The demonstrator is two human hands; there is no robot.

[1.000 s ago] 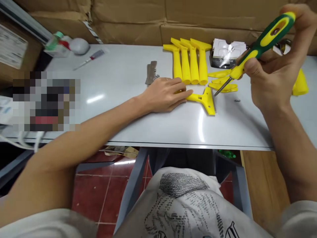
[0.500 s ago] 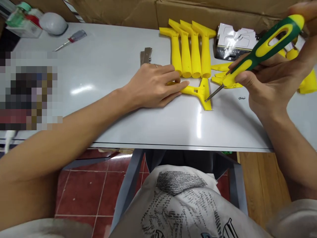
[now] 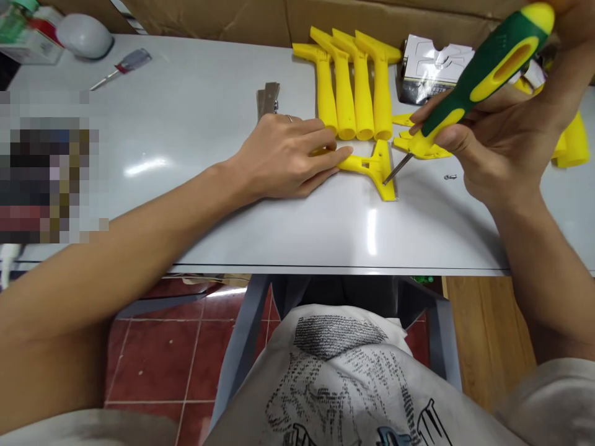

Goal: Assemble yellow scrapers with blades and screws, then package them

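Note:
My left hand (image 3: 288, 158) is closed round the handle of a yellow scraper (image 3: 381, 170), pressing it flat on the table. A thin blade edge shows along the scraper's wide head. My right hand (image 3: 497, 145) grips a green and yellow screwdriver (image 3: 481, 80), tilted, with its tip at the near part of the head. Whether a screw sits under the tip I cannot tell. Small screws (image 3: 450, 177) lie to the right of the scraper. Behind my left hand are flat metal blades (image 3: 268, 99) with small metal bits on top.
Several yellow scraper handles (image 3: 344, 93) stand in a row at the back. Yellow flat pieces (image 3: 432, 148) lie partly behind the screwdriver, near a white and black box (image 3: 434, 68). A clear-handled screwdriver (image 3: 123, 67) and a white rounded object (image 3: 84, 36) are at left.
The view has shifted slightly, so the table things appear a little higher and further left. The screwdriver's handle stands somewhat steeper; its tip stays on the scraper head.

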